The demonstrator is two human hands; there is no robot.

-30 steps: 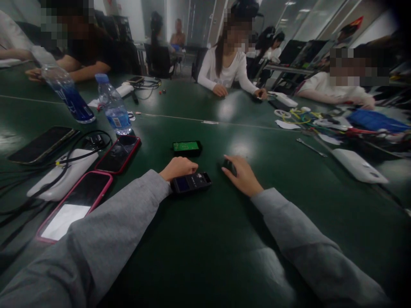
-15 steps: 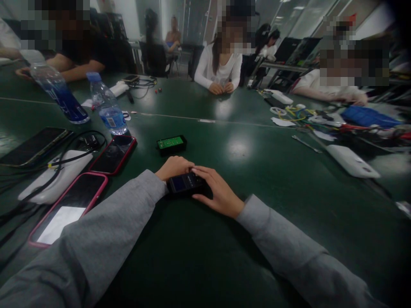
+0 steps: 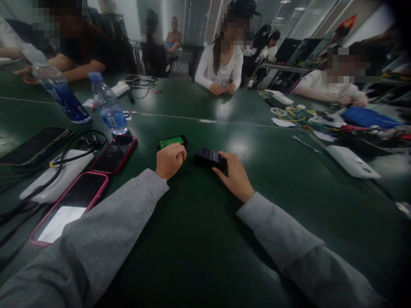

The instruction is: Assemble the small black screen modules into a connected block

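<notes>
At a dark green table (image 3: 199, 252), my right hand (image 3: 235, 174) grips the right end of a black handheld device (image 3: 208, 157), thumb along its near side and fingers folded over the end. The device's small display is blurred, and I cannot tell whether its underside touches the tabletop. My left hand (image 3: 170, 161) sits just to its left, fingers curled in toward the palm; I cannot tell whether they hold anything. Past my left knuckles, partly hidden by them, lies a green circuit board (image 3: 170, 140) in a black case (image 3: 186, 140). Whether my hand touches it is unclear.

To my left lie a red-cased phone (image 3: 114, 155), a pink-edged phone (image 3: 86, 188) with a pale patch on its lower part, and a white block (image 3: 41, 185) crossed by black cable. Behind them stands a blue-capped bottle (image 3: 113, 114), near a taller blue-labelled bottle (image 3: 62, 94). At right, a slim metal tool (image 3: 306, 144) lies near another white block (image 3: 351, 161). Across the table, a person in a white top (image 3: 221, 70) sits with both hands close together on the tabletop.
</notes>
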